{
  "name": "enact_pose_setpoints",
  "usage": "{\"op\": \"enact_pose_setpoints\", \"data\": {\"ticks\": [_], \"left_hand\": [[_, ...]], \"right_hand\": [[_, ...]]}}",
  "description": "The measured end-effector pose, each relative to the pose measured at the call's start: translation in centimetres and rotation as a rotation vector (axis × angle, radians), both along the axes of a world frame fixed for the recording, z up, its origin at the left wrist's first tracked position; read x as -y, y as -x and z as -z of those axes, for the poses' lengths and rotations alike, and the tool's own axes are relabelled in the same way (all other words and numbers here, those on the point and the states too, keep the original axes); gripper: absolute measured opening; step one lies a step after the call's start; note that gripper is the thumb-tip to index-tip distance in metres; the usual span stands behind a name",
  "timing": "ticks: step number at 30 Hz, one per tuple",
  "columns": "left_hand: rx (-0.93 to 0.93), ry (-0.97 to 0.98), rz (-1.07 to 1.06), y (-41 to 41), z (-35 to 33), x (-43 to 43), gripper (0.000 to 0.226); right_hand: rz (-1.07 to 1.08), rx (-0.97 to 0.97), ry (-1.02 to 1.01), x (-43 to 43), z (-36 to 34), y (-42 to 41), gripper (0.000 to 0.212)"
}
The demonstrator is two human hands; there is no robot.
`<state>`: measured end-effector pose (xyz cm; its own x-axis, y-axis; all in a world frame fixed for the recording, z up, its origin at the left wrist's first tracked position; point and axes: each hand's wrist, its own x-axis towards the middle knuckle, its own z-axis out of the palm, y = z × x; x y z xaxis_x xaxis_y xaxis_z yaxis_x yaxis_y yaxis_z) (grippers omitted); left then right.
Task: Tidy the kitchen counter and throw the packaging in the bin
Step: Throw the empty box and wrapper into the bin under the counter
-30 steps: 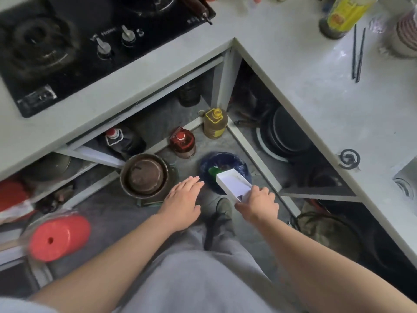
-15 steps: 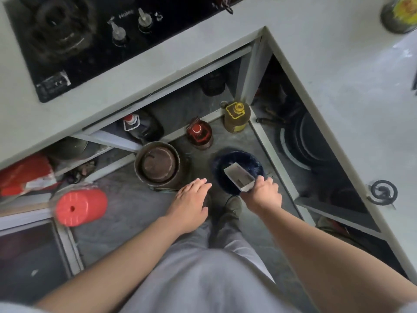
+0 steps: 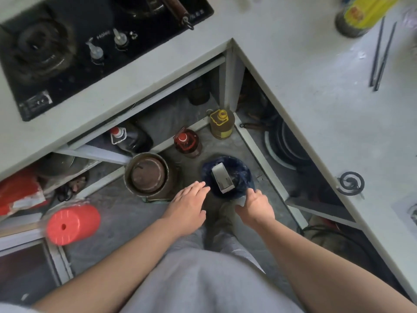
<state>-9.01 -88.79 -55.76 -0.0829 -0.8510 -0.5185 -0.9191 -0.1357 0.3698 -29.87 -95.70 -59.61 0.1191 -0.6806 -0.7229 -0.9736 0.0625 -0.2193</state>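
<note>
1. Left hand (image 3: 188,203): flat, fingers spread, grip empty, just beside the bin (image 3: 244,175).
2. Box (image 3: 222,178) already inside the bin, standing tilted, touched by neither hand.
3. Right hand (image 3: 256,205): grip loosely curled at the bin's near rim; contents unclear.
4. Counter (image 3: 316,91): chopsticks (image 3: 381,53) and bottle (image 3: 361,14) left to tidy.
</note>
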Motion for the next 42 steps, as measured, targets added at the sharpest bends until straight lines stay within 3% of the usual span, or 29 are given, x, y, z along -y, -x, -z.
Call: {"op": "enact_pose_setpoints", "data": {"ticks": [7,16,23,32,42], "left_hand": [[-0.003,0.058,0.186,2.0,-1.9,0.4,0.068],[-0.094,0.21,0.502,0.4,-4.4,-1.9,0.07],[-0.2,0.23,0.721,1.4,-6.3,-8.1,0.072],[-0.321,0.287,1.121,11.5,-9.3,-19.4,0.077],[-0.406,0.324,1.615,24.0,-10.3,-42.9,0.078]], "right_hand": [[-0.133,0.079,0.219,-2.6,-4.0,0.8,0.046],[0.065,0.015,0.401,-12.8,-8.7,-0.6,0.064],[0.33,-0.08,0.36,-25.1,-10.4,-2.5,0.077],[0.82,-0.201,0.47,-40.7,-13.4,1.3,0.082],[1.342,-0.398,0.502,-69.6,-14.9,6.1,0.078]]}}
